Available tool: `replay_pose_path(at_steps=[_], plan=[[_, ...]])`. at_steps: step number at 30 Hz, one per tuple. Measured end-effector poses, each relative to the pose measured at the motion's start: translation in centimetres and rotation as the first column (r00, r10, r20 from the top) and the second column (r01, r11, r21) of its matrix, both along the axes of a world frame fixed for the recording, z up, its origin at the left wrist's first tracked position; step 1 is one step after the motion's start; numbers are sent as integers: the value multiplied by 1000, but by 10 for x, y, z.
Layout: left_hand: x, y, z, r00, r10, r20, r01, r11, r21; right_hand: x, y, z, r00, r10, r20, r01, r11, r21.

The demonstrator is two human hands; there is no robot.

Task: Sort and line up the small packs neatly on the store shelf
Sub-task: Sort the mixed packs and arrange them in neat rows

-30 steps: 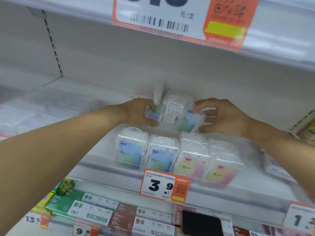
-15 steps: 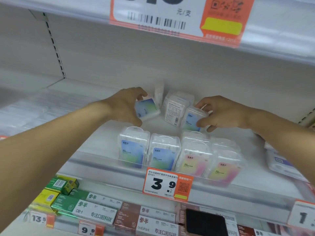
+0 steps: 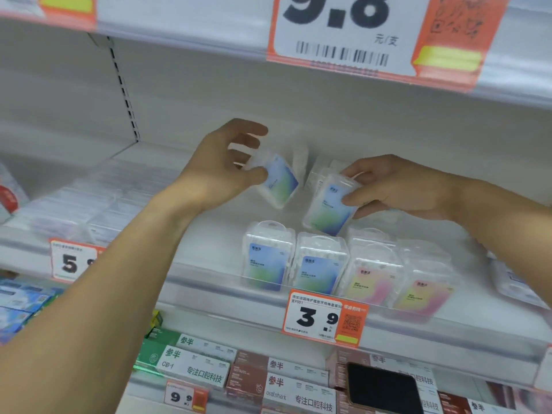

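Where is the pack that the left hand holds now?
The left hand holds the blue pack tilted in the air, above the front row, left of the right hand's pack.

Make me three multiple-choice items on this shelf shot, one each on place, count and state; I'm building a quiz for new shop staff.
1. Where does the 3.9 price tag sit?
A. below the front row of packs
B. on the back wall
C. on the top shelf

2. How many pink-and-yellow packs stand in the front row?
A. none
B. two
C. five

3. What is the left hand doing?
A. resting flat on the shelf
B. holding a blue pack in the air
C. pointing at a tag

Answers: 1 A, the tag hangs on the rail under the row. 2 B, a pink pack and its neighbour. 3 B, the pack is tilted between fingers and thumb.
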State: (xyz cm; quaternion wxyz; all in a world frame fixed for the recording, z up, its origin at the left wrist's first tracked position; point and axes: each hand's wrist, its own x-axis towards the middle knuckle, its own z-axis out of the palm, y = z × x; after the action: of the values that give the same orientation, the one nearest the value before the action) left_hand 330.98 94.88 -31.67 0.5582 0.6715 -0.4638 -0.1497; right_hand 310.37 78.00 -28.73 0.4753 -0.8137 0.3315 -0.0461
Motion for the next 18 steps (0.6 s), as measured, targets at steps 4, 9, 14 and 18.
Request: replay_pose_path(at_steps=[4,9,14,18], plan=[[-5,-4,-7,997,-75,-22,77,991,113,11,10,-11,998,31,-50,-29,999,42],[-13,-1,-16,975,-216,-42,218,919,330,16,13,-15,982,102,-159,-88,992,93],[-16,3,-15,971,-217,-102,240,884,401,18,11,-15,978,144,-151,-123,982,141],[-16,4,-17,954,-279,-114,300,850,432,17,11,-13,961,207,-184,-170,965,199]])
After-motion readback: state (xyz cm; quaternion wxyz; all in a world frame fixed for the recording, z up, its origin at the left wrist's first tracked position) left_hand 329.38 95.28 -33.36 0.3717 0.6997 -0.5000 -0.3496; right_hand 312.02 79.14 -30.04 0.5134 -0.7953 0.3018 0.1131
